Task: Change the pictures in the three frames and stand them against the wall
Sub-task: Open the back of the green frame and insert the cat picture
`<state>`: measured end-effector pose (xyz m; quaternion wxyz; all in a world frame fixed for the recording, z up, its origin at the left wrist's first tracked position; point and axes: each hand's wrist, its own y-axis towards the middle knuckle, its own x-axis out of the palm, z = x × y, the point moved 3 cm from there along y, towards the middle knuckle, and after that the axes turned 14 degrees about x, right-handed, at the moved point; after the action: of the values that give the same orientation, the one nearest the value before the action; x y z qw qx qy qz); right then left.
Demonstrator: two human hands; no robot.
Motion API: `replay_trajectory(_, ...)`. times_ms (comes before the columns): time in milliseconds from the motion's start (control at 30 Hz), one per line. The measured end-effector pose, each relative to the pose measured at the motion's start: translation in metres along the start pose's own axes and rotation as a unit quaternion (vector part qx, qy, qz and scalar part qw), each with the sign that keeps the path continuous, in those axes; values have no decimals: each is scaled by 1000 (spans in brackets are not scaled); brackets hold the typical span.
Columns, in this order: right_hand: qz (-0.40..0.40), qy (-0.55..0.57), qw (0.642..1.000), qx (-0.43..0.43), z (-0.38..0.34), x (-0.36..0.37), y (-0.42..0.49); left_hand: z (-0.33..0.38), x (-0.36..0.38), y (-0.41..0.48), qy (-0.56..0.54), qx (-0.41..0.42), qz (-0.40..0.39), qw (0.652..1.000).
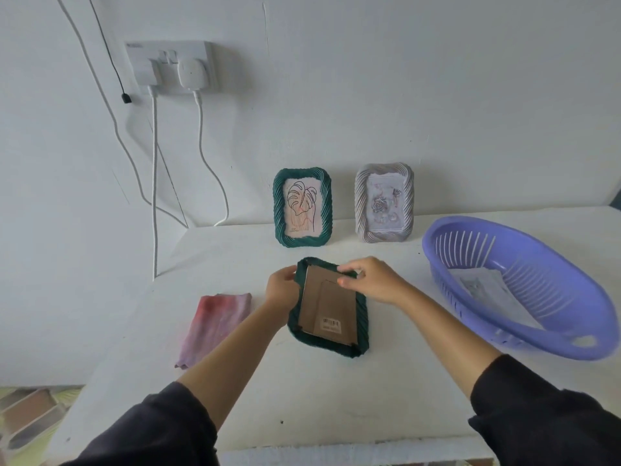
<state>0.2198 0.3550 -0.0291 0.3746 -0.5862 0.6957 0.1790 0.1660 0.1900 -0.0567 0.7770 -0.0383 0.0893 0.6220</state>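
A dark green frame [331, 343] lies face down on the white table [336, 398], its brown cardboard back [331, 307] up with a barcode sticker near the bottom. My left hand [281, 287] grips the frame's upper left edge. My right hand [373, 280] rests on its top right corner, fingers pressing the cardboard back. Against the wall stand two frames: a green one [302, 207] with a leaf line drawing and a pale grey one [384, 202] with a flower picture.
A purple plastic basket [524, 287] at the right holds printed pictures [484, 287]. A pink-purple cloth [215, 326] lies left of the frame. A wall socket [171, 65] with plugs and hanging white cables [154, 196] is at the upper left.
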Motion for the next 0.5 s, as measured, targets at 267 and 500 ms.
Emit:
replay_trajectory(267, -1, -55, 998, 14, 44, 37, 3, -27, 19, -12, 111, 25, 5, 993)
replay_trajectory(500, 10, -53, 999, 3, 51, 36, 4, -28, 15, 0, 236, 41, -54, 969)
